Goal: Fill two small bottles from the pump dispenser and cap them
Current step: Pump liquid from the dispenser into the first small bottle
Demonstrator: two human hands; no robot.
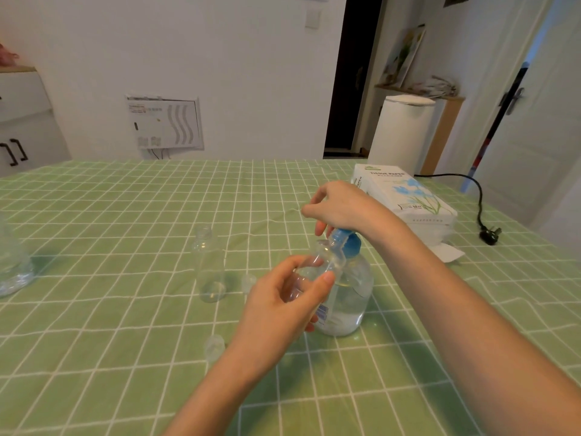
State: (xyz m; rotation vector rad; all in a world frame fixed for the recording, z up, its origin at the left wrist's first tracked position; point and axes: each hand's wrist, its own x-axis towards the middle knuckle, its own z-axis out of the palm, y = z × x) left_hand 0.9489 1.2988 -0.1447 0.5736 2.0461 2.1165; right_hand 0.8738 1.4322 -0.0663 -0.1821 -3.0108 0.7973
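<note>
The left hand (279,306) grips a small clear bottle (323,258), tilted with its mouth at the nozzle of the pump dispenser (349,297). The right hand (339,206) curls over its blue pump head. The held bottle looks empty (filling barely begun, I judge). Left of the left hand stands the second bottle (209,265), uncapped, and both caps (249,282) lie loose on the tabletop (125,215).

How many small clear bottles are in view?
2. One bottle stands uncapped on the tablecloth, left of the pump dispenser; the left hand holds the other bottle at its spout. Left-edge clear plastic: cannot tell.
</note>
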